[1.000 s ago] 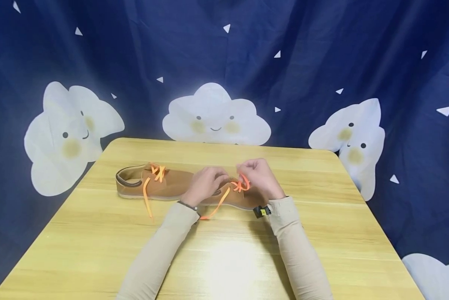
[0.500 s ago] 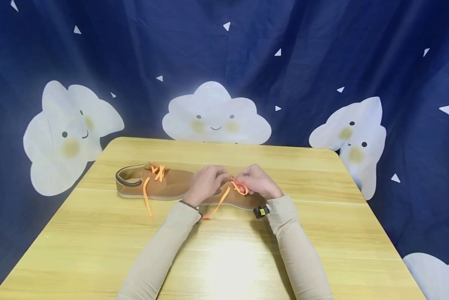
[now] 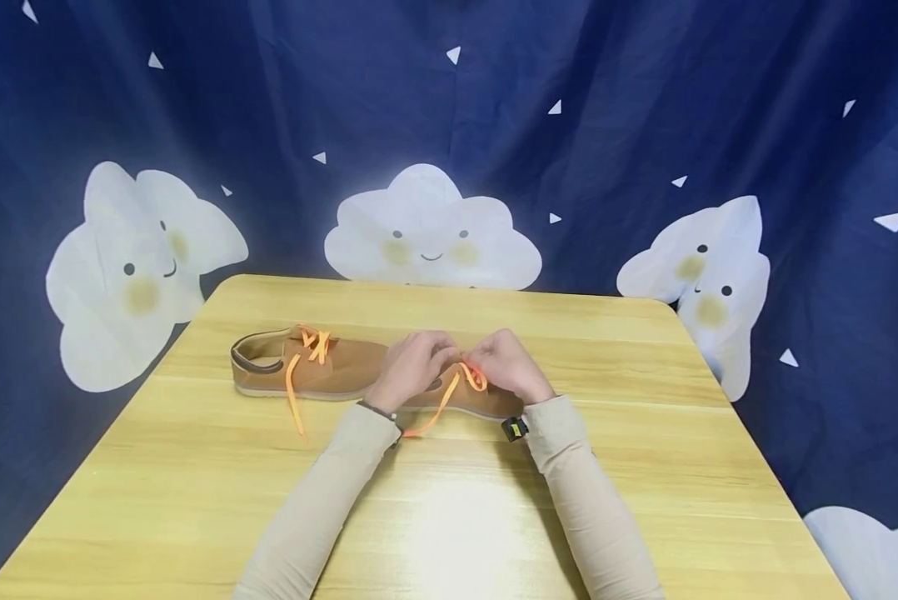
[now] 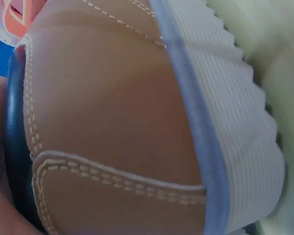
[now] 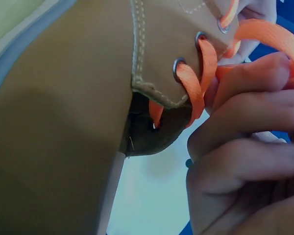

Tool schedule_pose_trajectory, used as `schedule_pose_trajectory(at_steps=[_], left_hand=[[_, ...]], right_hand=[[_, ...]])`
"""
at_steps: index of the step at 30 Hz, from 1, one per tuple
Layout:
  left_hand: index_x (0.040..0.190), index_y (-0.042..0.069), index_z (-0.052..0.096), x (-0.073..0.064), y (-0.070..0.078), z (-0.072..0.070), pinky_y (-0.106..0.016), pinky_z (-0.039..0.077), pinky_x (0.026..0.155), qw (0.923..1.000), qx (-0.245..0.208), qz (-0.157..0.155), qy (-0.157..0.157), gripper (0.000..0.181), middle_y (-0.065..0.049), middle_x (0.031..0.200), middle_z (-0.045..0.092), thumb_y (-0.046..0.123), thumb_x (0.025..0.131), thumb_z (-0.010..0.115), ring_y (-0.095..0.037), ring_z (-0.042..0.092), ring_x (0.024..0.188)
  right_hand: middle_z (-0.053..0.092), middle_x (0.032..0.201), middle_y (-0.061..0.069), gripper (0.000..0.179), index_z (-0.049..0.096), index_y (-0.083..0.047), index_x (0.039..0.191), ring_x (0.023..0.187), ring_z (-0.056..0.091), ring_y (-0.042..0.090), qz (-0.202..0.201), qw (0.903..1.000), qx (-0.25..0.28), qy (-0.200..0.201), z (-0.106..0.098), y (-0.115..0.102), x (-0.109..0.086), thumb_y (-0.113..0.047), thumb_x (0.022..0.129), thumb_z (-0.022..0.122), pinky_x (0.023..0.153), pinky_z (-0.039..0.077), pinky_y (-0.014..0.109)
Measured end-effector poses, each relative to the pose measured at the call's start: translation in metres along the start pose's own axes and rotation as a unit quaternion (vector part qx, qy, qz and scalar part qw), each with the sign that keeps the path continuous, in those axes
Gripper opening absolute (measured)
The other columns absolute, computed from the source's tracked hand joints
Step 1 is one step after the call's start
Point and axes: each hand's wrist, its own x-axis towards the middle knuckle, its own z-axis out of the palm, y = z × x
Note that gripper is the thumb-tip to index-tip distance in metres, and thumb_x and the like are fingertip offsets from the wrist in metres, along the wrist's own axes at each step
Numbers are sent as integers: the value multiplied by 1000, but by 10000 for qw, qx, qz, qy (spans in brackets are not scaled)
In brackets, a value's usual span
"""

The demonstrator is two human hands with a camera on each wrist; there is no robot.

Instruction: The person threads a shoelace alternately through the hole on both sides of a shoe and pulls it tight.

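Note:
Two brown shoes with orange laces lie in line on the table. My left hand [image 3: 411,367] grips the right-hand shoe [image 4: 112,98] at its collar, its fingers up by the top eyelets. On the same shoe my right hand [image 3: 507,362] pinches the orange shoelace [image 5: 272,36], fingers curled close beside the eyelets. Part of the lace stands out in a loop over the fingers in the right wrist view. One loose lace end hangs down the near side to the table. The other shoe [image 3: 351,367] sits to the left, its lace threaded and one end dangling.
The shoes rest on a light wooden table [image 3: 194,500], toward its far side. Behind it hangs a dark blue curtain [image 3: 599,150] printed with white clouds. A small black device [image 3: 515,429] is strapped at the right wrist.
My right hand has come down and left, close to the eyelets, drawing the lace into a lower, tighter loop. The left hand has stayed almost still on the shoe.

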Motion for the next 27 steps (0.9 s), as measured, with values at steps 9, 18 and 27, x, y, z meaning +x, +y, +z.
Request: schedule_pose_trajectory(at_steps=[9,18,27], left_hand=[[109,0,73,19,0,-29,-32,55,78,9864,-813,12,-1431,32,-5,87,69,23,108,51,-13,58,71],[112,5,78,41,-4,-36,-44,50,106,9555,-1484,-331,-2529,27,-6,115,77,24,102,62,-20,65,113],[95,-3,74,45,-5,-28,-26,43,69,9661,-1221,-57,-2274,31,5,69,52,20,106,55,-10,45,66]], right_hand=[[50,46,-5,45,62,-7,55,38,41,8,-183,9989,-426,-4,1,-7,-3,-14,100,63,42,33,23],[43,44,-8,48,54,-13,52,38,40,6,-241,9967,-760,164,5,-10,-6,-14,99,64,41,30,22],[71,88,10,29,74,-1,101,78,66,23,-623,9913,-1143,-190,-21,1,-8,-29,95,72,71,55,35]])
